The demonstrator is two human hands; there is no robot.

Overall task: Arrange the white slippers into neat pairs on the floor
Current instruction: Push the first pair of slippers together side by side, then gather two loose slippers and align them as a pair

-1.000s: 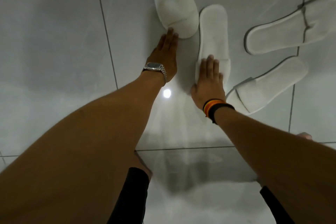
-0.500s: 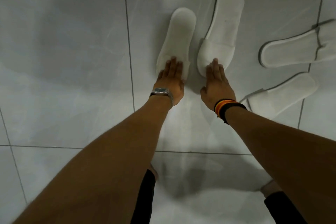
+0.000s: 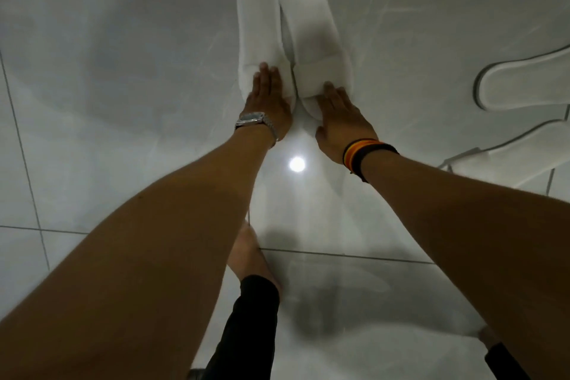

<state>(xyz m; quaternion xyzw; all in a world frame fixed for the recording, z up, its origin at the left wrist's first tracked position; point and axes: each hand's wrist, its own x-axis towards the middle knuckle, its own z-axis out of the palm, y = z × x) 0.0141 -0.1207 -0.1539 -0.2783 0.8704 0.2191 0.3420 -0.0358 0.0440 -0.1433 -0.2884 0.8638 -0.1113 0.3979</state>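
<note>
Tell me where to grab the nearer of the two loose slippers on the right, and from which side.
Take the nearer loose slipper by its strap end, low near, probably with the right hand, coming from the left. That raised band lies closest to the hand and gives fingers something to hook; the flat sole offers no edge and runs out of frame.

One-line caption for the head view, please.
Both hands, left hand and right hand, press two white fabric slippers side by side.
</note>
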